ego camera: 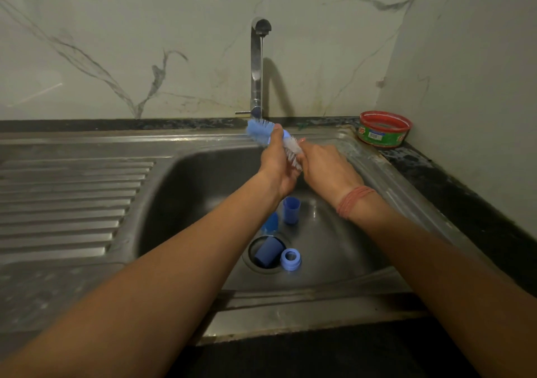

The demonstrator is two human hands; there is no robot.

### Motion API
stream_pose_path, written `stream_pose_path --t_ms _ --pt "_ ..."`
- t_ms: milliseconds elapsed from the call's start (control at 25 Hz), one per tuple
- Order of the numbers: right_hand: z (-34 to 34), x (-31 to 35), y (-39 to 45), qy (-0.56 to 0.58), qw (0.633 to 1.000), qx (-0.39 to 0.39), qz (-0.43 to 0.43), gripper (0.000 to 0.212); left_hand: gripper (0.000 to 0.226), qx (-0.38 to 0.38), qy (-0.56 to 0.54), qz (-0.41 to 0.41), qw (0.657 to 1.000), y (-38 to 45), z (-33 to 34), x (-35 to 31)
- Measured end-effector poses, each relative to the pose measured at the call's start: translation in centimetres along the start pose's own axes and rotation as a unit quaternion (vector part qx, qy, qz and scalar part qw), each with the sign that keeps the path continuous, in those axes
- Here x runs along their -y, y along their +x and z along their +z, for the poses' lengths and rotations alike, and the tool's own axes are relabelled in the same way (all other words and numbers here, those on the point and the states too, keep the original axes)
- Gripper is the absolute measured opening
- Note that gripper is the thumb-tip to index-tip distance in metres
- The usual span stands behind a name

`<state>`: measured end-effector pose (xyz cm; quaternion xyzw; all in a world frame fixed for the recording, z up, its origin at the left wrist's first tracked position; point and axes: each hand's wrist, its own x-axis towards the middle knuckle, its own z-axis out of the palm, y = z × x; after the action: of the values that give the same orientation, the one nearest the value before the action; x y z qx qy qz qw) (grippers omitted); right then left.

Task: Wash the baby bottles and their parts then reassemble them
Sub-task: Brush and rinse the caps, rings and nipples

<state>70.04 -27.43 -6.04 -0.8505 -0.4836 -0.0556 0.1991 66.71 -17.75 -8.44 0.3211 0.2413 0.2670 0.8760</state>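
Both forearms reached over the sink (377, 174), the left hand (277, 165) gripping the bottle brush (263, 133) mid-bristle, the right hand (325, 167) pinching its lower end.

My left hand (277, 168) wraps the middle of the blue-and-white bristled bottle brush (273, 139), so that stretch of it is covered. My right hand (325, 168) hides the brush's lower end, and I cannot tell what those fingers hold. My left wrist covers part of the translucent blue plastic piece (270, 223) lying in the steel sink (377, 174); its shape is unclear. The label on the red-rimmed green round tub (384, 129) at the sink's far right corner is too small to read.
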Motion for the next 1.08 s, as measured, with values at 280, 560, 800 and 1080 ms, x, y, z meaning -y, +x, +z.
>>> stream_pose_path --t_ms 280,560,800,1080 --pt "-0.4 0.2 -0.2 0.023 1.000 0.005 -0.012 0.032 0.061 -0.014 -0.029 0.018 0.999 -0.6 0.6 -1.1" --pt "-0.1 1.4 -1.1 -0.013 0.999 0.027 -0.031 0.025 0.067 -0.055 -0.056 0.019 0.997 1.1 -1.6 -3.5" --pt "-0.6 2.2 -2.4 -0.026 0.997 0.044 -0.051 0.019 0.080 -0.103 -0.051 0.006 0.993 3.1 -4.2 -4.9" --pt "-0.7 1.6 -2.4 -0.030 0.999 0.028 -0.031 0.018 0.069 -0.096 -0.075 0.029 0.992 2.5 -3.8 -4.4"
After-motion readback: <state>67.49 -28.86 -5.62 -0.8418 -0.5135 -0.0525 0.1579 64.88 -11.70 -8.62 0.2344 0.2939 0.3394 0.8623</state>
